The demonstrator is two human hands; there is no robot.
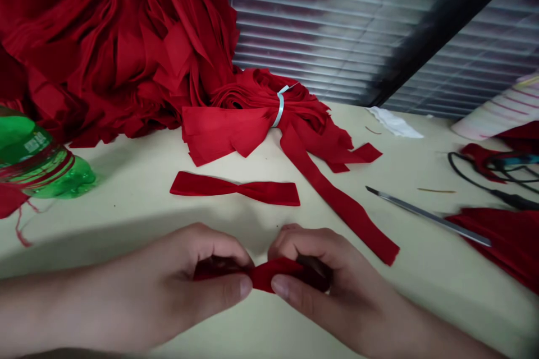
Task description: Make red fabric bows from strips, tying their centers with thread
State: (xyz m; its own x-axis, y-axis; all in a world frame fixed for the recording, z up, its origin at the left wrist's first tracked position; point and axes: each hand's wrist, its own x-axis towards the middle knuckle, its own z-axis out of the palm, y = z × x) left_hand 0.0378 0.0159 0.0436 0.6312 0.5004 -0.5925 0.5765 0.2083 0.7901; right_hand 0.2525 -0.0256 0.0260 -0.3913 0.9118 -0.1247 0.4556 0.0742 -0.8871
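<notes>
Low in the view, my left hand (197,277) and my right hand (311,275) meet and both pinch one small red fabric piece (269,275), folded between thumbs and fingers. Most of the piece is hidden inside my fingers. Just beyond my hands a finished red bow-shaped piece (233,189) lies flat on the pale table (126,202). A long red fabric strip (337,199) runs diagonally to the right of it.
A big heap of red fabric (105,39) fills the back left, with a bundle tied by a white band (278,109). A green plastic bottle (37,162) lies at the left edge. A thin metal tool (425,215), black cables (484,179) and more red cloth (505,241) sit at the right.
</notes>
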